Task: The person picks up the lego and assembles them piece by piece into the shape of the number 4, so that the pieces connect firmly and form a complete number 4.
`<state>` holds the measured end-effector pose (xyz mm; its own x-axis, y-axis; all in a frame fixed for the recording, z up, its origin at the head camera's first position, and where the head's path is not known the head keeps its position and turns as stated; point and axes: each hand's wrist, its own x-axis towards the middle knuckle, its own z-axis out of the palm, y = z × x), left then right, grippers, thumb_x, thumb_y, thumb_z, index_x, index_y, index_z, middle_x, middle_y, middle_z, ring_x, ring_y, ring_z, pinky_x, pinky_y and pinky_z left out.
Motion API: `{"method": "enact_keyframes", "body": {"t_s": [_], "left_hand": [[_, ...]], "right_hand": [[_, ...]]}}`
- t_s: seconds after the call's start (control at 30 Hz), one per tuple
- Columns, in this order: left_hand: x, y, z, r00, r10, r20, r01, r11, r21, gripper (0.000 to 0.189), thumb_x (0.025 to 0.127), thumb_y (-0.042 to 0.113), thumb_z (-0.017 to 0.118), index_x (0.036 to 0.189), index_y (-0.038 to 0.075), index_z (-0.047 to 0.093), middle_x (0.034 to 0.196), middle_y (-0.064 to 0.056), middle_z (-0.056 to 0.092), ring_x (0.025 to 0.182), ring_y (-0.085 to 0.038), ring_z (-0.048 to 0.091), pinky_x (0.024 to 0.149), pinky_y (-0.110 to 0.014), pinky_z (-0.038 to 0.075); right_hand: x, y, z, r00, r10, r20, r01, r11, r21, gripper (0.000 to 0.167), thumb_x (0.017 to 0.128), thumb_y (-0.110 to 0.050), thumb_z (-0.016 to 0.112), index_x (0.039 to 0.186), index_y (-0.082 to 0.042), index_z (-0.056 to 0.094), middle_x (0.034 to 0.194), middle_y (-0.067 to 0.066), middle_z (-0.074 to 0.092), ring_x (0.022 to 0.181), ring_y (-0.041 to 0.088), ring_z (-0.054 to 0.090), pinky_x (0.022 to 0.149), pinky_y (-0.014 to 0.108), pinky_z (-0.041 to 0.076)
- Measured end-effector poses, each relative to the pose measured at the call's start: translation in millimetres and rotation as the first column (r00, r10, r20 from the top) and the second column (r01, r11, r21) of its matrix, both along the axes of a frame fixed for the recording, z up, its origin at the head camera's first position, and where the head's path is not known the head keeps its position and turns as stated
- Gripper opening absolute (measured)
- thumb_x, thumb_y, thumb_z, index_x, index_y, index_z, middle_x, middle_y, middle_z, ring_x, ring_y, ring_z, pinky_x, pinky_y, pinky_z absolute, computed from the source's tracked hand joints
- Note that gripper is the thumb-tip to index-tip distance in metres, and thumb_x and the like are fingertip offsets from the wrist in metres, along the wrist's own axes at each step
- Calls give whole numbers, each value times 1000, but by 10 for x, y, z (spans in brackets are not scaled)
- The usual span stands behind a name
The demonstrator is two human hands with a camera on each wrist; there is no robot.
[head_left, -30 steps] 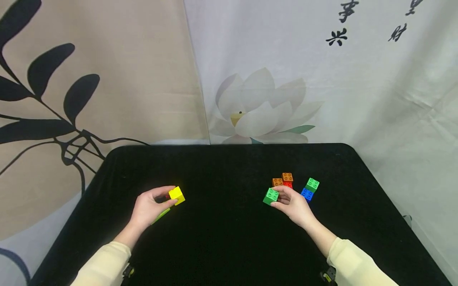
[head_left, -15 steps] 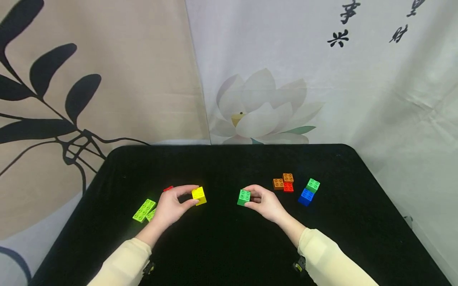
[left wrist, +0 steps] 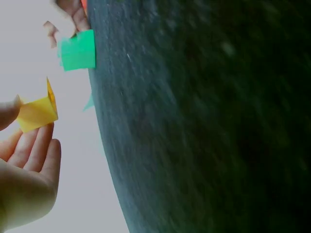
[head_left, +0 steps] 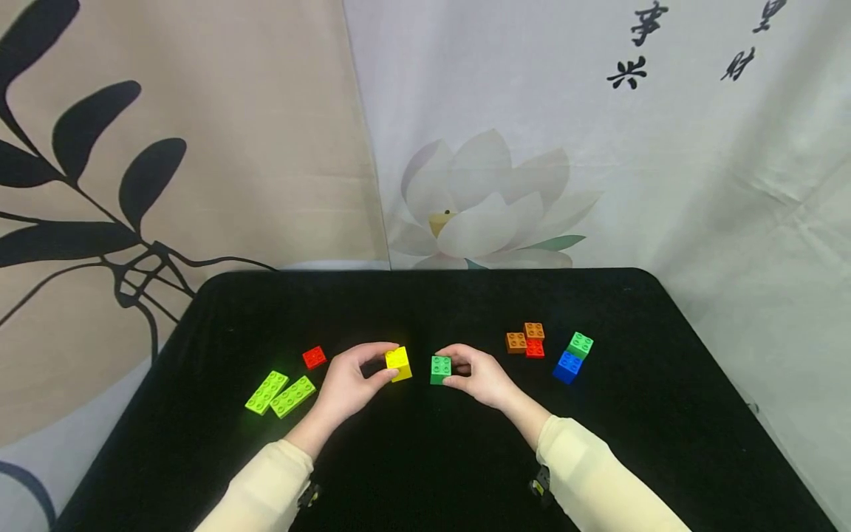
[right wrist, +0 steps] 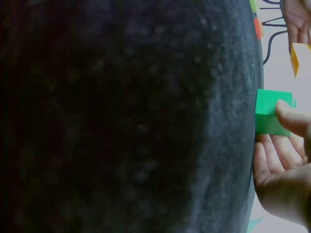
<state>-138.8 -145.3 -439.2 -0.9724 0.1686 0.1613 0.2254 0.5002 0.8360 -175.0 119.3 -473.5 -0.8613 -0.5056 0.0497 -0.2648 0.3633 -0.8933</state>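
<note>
Currently, the left hand (head_left: 349,380) holds the yellow block (head_left: 399,364) pinched in its fingers (left wrist: 40,151), and the right hand (head_left: 482,378) likewise pinches the green block (head_left: 441,370) — both blocks are above the black surface (head_left: 425,451), near each other but apart. Two lime bricks (head_left: 293,397) lie left of the left hand.

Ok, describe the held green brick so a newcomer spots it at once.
Over the black table, find the right hand. It pinches the green brick; the left hand holds a yellow brick, and the green lookalike sits beside a blue brick.
</note>
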Motion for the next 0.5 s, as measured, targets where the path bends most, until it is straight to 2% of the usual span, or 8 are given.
{"method": "enact_keyframes", "body": {"t_s": [0.2,0.4,0.5], "left_hand": [[-32,96,19,1000,-17,3,17,999,28,39,83,8,80,120,16,69,119,-2,68,108,-23,65,95,-48,51],[-86,185,45,999,-34,18,33,998,54,39,83,9,80,120,18,70,120,0,68,107,-22,65,95,-47,51],[-121,230,66,999,-45,10,44,997,67,38,83,7,80,119,16,70,118,-1,69,106,-24,66,95,-48,52]], "right_hand": [[1,21,5,999,-19,38,18,1000,12,43,89,-4,70,130,-4,57,123,14,63,114,32,60,97,47,50],[83,2,241,998,-25,62,25,1000,-1,39,88,5,68,125,7,56,120,24,61,114,43,58,97,56,48],[71,-2,215,997,-37,61,37,999,-1,36,88,6,69,122,6,58,118,23,62,112,43,58,96,56,48]]}}
